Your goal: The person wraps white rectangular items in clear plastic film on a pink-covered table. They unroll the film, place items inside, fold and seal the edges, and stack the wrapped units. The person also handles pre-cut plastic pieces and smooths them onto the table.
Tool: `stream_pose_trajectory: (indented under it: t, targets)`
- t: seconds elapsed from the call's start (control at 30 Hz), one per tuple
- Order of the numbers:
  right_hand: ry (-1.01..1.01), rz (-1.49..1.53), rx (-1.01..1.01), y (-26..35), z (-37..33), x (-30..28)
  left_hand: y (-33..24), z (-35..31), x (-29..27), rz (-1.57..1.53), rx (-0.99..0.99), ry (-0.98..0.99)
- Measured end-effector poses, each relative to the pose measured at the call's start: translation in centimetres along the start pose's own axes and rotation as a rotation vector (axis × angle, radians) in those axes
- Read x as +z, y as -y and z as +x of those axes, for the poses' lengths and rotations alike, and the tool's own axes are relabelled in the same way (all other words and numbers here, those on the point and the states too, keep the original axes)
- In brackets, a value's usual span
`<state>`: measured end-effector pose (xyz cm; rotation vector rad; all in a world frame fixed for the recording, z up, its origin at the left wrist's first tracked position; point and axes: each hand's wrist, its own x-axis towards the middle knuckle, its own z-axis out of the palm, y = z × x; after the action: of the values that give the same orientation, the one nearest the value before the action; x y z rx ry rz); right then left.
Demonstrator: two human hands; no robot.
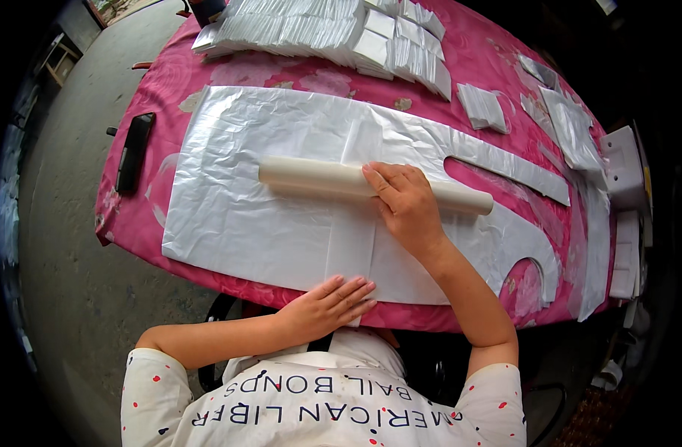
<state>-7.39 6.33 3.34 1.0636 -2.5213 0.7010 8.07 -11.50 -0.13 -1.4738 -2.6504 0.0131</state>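
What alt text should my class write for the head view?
A bare right hand holds a smooth cream cylinder over a flat white plastic sheet; the left hand lies at the sheet's near edge. Beneath is a pink floral tablecloth, with folded white packets at the far side.

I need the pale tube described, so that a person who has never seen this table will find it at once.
On the pink flowered tablecloth, a large silvery-white plastic sheet lies spread out. The long cream-coloured tube lies across it, under the right hand. Its round, smooth body sets it apart from the flat sheet and the folded white stacks beyond.
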Motion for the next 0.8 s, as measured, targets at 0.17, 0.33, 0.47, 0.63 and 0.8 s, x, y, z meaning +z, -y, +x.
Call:
stream_pose_trajectory:
  t: [0.17, 0.33, 0.47, 0.63, 0.8]
  targets:
    - [-0.043, -0.05, 0.038, -4.4, 4.2, 1.0, 0.2, -0.1, 0.1, -0.046, 0.032, -0.063]
    - [-0.066, 0.037, 0.074, -2.3, 2.8, 0.7, 1.5, -1.3, -0.8, -0.145, 0.057, -0.123]
    - [0.305, 0.315, -0.048, 1.1, -2.7, -0.6, 1.6, -2.2, -0.6, -0.25, 0.022, -0.122]
    - [0.383, 0.355, -0.066, 4.7, -5.7, -1.5, 2.6, -2.6, -1.0, -0.469, 0.049, -0.196]
    - [0.304, 0.3, -0.032, 5.2, -6.2, -1.0, 3.9, -2.2, -1.1, -0.655, 0.086, -0.423]
